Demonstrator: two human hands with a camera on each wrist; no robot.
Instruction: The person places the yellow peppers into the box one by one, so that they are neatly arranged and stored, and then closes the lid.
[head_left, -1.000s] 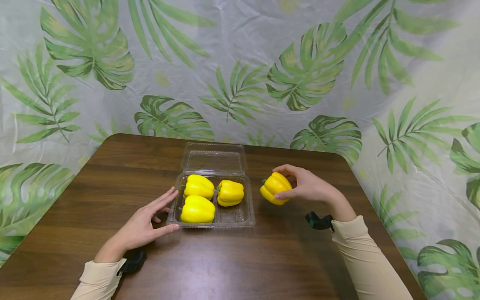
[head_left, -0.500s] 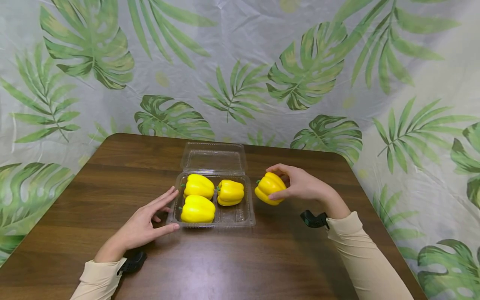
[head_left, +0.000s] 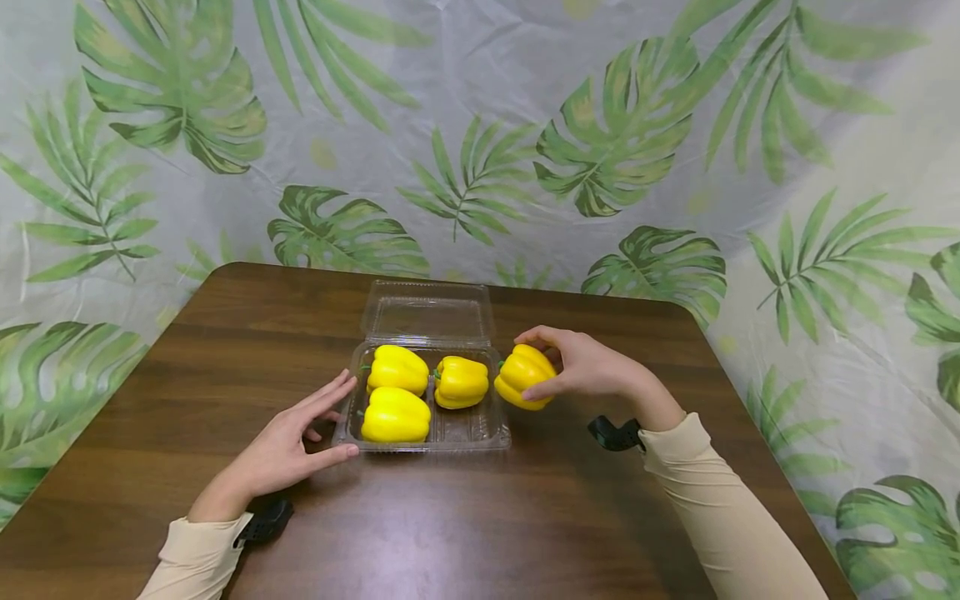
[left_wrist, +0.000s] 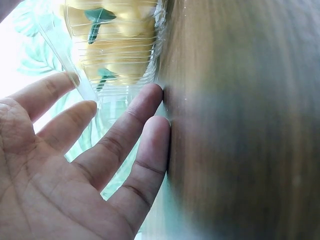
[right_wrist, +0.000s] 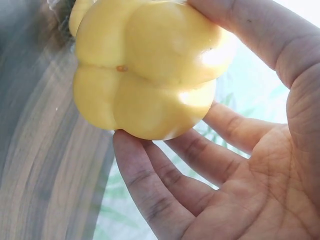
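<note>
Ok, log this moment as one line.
Clear container: open, three yellow peppers inside | left hand: at its left side | right hand: holds another yellow pepper

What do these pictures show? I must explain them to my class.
No machine here: a person works bare-handed. The wide picture is taken from the head, looking forward and down; the two close ones from the wrists, one each. On the table sits a clear plastic box, lid open, with two yellow peppers in its left half and one in its right. The left hand is spread at the box's left side. The right hand holds a fourth pepper by the right edge.
</note>
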